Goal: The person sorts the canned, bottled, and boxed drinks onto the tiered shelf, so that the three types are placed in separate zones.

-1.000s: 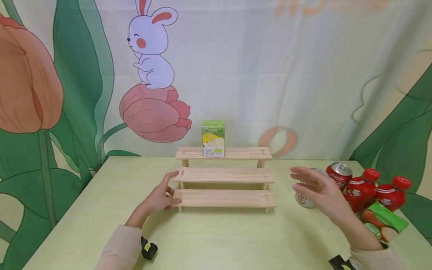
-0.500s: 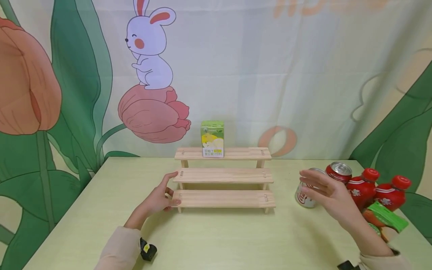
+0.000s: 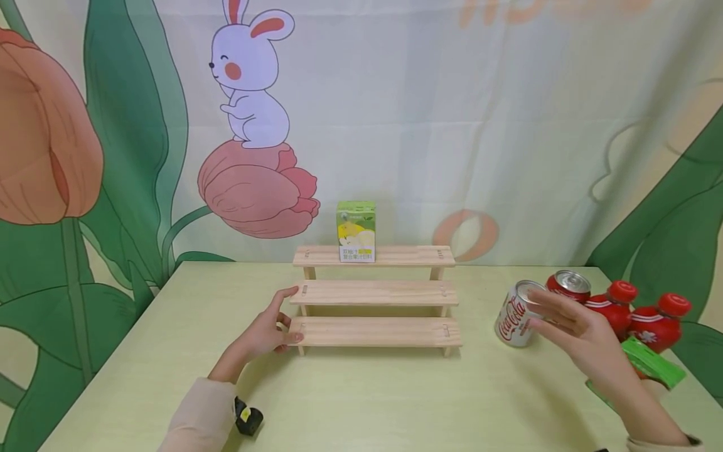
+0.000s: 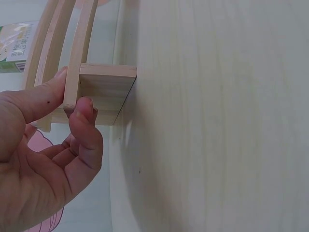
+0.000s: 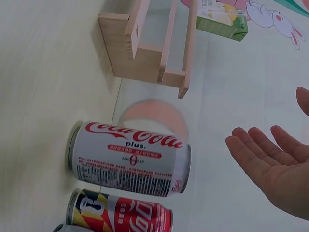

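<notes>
A three-tier wooden display rack (image 3: 375, 292) stands mid-table, with a green juice carton (image 3: 356, 231) upright on its top tier. My left hand (image 3: 264, 331) grips the rack's left end; in the left wrist view the thumb and a finger pinch the end of its lowest board (image 4: 77, 58). Fingers extended and holding nothing, my right hand (image 3: 587, 339) hovers by a white Coca-Cola can (image 3: 515, 317), apart from it in the right wrist view. Behind that can is a red can (image 3: 569, 286), partly hidden.
Two red bottles (image 3: 659, 321) stand at the right, one partly behind my right hand. A green-topped packet (image 3: 655, 364) lies before them, partly covered by my arm. A printed cloth (image 3: 384, 113) hangs behind the pale table (image 3: 373, 402).
My right hand has moved right and a little down, uncovering more of the white can and covering more of the bottles and packet. My left hand keeps its place on the rack.
</notes>
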A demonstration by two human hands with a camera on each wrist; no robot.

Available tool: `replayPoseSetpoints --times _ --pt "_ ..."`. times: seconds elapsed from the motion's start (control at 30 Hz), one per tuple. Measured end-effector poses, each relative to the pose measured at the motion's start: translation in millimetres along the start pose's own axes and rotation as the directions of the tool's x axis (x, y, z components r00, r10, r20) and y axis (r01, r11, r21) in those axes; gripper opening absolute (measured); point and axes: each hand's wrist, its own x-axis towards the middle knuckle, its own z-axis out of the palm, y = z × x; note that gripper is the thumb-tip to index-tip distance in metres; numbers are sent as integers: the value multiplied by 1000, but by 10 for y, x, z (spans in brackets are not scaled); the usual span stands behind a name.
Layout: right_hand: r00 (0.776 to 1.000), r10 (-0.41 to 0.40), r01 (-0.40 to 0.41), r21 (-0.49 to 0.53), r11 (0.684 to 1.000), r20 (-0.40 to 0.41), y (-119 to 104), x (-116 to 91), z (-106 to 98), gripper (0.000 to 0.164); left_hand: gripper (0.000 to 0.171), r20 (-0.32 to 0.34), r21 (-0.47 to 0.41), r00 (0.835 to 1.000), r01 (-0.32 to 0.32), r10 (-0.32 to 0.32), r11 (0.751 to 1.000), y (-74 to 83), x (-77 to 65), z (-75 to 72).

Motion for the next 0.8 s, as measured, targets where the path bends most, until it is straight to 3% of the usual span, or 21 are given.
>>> replayPoseSetpoints --times 0.5,0.8 --pt "998 54 -54 31 998 -15 180 -127 -198 43 86 -10 17 1000 7 -7 1000 -6 -1 0" --pt "995 42 -47 -51 998 -94 274 -196 -348 43 85 -9 13 1000 6 -6 1000 -13 16 5"
